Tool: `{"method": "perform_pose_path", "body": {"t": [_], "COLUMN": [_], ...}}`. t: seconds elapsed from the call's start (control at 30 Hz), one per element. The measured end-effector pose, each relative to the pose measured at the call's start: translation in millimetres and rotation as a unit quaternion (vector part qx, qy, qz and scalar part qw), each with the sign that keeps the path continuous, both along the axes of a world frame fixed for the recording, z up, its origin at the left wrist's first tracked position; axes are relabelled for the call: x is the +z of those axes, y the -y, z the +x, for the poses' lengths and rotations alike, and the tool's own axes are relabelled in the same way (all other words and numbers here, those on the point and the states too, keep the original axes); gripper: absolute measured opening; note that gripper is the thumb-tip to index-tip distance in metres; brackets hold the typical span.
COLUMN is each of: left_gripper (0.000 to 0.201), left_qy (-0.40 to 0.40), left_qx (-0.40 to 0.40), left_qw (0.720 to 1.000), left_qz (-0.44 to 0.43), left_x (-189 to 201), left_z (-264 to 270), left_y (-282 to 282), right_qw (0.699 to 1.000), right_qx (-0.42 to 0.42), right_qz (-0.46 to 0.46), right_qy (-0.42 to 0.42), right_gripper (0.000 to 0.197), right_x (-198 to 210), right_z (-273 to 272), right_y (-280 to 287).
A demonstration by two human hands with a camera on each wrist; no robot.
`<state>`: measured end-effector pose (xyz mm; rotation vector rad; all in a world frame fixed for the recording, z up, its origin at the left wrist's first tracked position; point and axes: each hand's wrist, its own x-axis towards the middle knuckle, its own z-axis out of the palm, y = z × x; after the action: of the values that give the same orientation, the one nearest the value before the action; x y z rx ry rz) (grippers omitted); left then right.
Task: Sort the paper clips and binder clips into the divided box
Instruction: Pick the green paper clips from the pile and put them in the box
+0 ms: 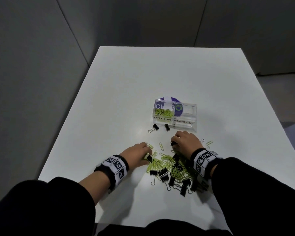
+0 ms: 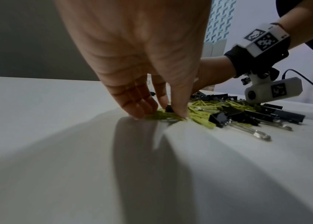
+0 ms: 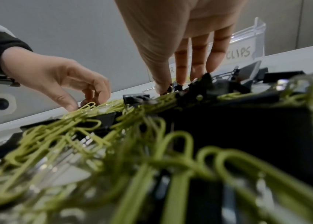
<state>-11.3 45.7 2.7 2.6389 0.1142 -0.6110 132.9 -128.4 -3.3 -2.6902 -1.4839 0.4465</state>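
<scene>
A clear divided box (image 1: 193,116) stands mid-table. Its left compartment, marked PAPER CLIPS, holds green paper clips (image 1: 163,112); nothing shows in the right one, marked BINDER CLIPS. A mixed pile of green paper clips (image 1: 162,163) and black binder clips (image 1: 163,173) lies near me. At the pile's left edge my left hand (image 1: 147,156) (image 2: 168,112) pinches a small black binder clip (image 2: 168,108) between thumb and fingers. At the pile's far side my right hand (image 1: 174,143) (image 3: 168,89) pinches another black binder clip (image 3: 175,87).
Two black binder clips (image 1: 154,127) (image 1: 167,127) lie just in front of the box. A few loose paper clips (image 1: 209,142) sit right of my right hand. A purple round label (image 1: 168,99) shows behind the box. The white table (image 1: 126,99) ends close on the left.
</scene>
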Motion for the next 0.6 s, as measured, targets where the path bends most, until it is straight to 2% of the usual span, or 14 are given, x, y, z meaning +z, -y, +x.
{"method": "perform_pose_path", "body": {"t": [0.27,0.47,0.53,0.6], "left_gripper": [0.027,0.031,0.031,0.028], "left_qy": [0.026,0.034,0.048,0.056], "left_qx": [0.013,-0.010,0.000,0.017], "left_qw": [1.000,0.999,0.999,0.998], "left_qz": [-0.006,0.002,0.006,0.018], "left_x": [1.1,12.7,17.3,20.7], "left_z": [21.6,38.5,44.8,52.4], "left_y": [29.3,20.3,10.7,-0.4], "right_qw": [0.999,0.984,0.978,0.978], "right_qx": [-0.014,-0.094,-0.102,-0.089], "right_qz": [-0.028,0.069,0.075,0.057], "right_qy": [-0.011,-0.136,-0.168,-0.179], "right_gripper": [0.025,0.016,0.013,0.018], "right_x": [5.1,24.5,30.5,33.3], "right_z": [0.7,6.9,8.9,8.7], "right_y": [2.7,3.2,2.6,0.9]}}
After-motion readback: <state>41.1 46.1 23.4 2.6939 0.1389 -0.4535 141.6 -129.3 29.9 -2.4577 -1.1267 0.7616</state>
